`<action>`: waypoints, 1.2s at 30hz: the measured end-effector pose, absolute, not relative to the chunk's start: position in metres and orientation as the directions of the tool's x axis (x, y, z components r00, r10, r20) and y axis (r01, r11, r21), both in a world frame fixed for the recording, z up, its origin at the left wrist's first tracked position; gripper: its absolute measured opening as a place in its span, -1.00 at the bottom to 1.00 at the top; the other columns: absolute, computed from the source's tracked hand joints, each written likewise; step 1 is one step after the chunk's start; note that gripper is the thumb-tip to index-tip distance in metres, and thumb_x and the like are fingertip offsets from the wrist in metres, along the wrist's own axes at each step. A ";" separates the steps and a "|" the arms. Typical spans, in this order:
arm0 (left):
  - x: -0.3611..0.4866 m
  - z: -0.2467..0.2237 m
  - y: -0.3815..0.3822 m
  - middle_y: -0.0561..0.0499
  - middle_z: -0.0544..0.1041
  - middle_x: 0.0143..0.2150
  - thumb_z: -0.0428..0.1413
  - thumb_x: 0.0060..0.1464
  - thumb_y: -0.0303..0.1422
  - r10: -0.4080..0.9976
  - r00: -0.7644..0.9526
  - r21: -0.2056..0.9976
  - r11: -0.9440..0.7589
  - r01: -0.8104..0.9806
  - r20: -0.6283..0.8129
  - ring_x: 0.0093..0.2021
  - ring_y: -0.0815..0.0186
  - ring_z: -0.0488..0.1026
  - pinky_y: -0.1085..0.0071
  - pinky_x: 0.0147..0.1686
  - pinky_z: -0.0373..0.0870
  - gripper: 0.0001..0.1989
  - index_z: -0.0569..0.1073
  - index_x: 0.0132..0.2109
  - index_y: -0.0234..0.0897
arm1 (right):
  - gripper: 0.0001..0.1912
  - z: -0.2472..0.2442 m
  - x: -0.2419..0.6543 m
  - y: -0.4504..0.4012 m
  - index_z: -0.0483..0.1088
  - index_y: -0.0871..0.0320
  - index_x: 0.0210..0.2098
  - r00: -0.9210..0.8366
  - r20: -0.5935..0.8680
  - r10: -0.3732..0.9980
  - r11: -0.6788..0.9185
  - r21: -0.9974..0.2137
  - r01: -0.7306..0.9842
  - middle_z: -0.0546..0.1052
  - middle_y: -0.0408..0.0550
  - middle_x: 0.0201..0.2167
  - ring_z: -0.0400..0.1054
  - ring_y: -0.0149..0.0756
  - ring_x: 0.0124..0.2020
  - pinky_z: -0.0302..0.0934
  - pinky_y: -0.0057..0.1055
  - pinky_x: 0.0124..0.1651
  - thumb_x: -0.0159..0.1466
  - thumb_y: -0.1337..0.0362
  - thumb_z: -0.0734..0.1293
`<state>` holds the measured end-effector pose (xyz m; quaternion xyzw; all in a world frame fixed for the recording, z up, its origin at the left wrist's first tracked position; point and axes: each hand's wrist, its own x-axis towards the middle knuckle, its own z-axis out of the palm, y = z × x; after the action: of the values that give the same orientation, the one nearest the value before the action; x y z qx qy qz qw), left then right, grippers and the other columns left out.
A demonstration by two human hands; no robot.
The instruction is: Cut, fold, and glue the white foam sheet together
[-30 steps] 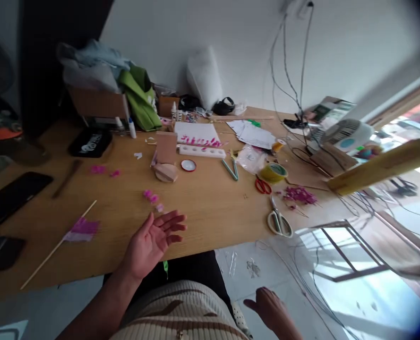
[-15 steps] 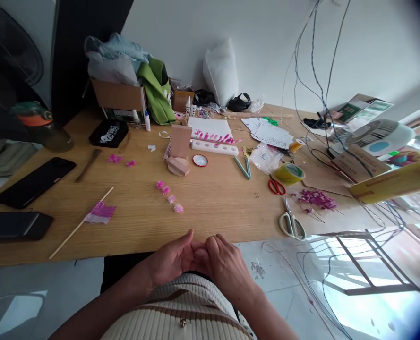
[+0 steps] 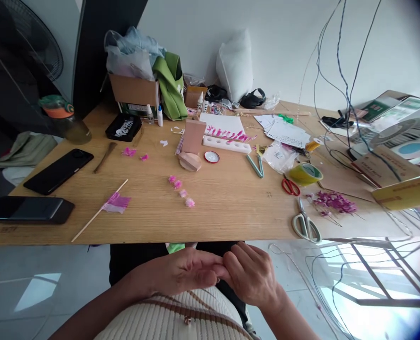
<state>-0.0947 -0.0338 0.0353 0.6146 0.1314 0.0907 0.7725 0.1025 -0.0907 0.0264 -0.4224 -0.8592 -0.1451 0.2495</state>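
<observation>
Both hands are together over my lap, just below the table's front edge. My left hand (image 3: 190, 271) is turned partly palm up, its fingers reaching into the other hand. Curled round those fingertips is my right hand (image 3: 250, 274). No object shows between them. Nearest on the wooden table (image 3: 227, 212) is a short row of pink fluffy flowers (image 3: 183, 193). To the left lies a thin stick (image 3: 89, 223) with a strip of purple fabric (image 3: 118, 203) on it. White-handled scissors (image 3: 306, 226) lie at the front right, beside a pile of purple petals (image 3: 335, 202).
Two dark phones (image 3: 59, 171) lie at the left near a bottle (image 3: 68, 123). Red scissors (image 3: 290, 186), yellow tape (image 3: 305, 174) and pliers (image 3: 255, 165) are right of centre. A cardboard box (image 3: 133, 92) and white pillow (image 3: 235, 66) stand behind. Cables (image 3: 341, 71) hang at the right.
The view has shifted, so the table's things appear farther right. My left hand has flattened and its thumb has come down. My right hand still clasps its fingers.
</observation>
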 end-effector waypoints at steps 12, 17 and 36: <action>-0.170 -0.023 -0.010 -0.09 0.53 0.05 0.13 0.15 -0.25 0.968 0.173 0.940 -0.224 0.256 0.183 -0.13 0.26 0.50 0.26 -0.06 0.43 -0.58 0.38 0.16 -0.15 | -0.58 -0.011 0.159 -0.045 0.33 0.11 -0.18 0.184 0.273 0.944 0.002 -0.564 0.826 0.52 -0.07 -0.43 0.43 -0.19 -0.38 0.24 -0.33 -0.34 0.18 -0.09 0.34; -0.167 -0.049 -0.003 -0.13 0.57 -0.08 0.11 0.17 -0.32 0.864 -0.045 0.718 -0.387 0.579 0.502 -0.24 0.27 0.47 0.31 -0.24 0.43 -0.63 0.40 0.11 -0.29 | -0.67 -0.046 0.089 -0.001 0.30 0.10 -0.22 0.009 0.212 0.977 0.117 -0.574 0.811 0.46 -0.04 -0.33 0.35 -0.16 -0.24 0.23 -0.21 -0.14 0.20 0.00 0.34; -0.168 -0.068 0.001 -0.07 0.56 -0.18 0.06 0.20 -0.41 0.789 -0.064 0.623 -0.429 0.654 0.611 -0.30 0.29 0.46 0.35 -0.28 0.43 -0.69 0.37 0.09 -0.25 | -0.88 -0.044 0.056 0.024 0.27 0.10 -0.48 -0.160 0.142 0.977 0.205 -0.406 0.891 0.35 -0.07 -0.42 0.24 -0.22 -0.31 0.12 -0.33 -0.19 0.05 0.45 0.20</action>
<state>-0.1676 0.0011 -0.0678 0.6809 0.5300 0.5009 0.0675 0.0561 0.0238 -0.0436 -0.6202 -0.7528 0.1141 0.1885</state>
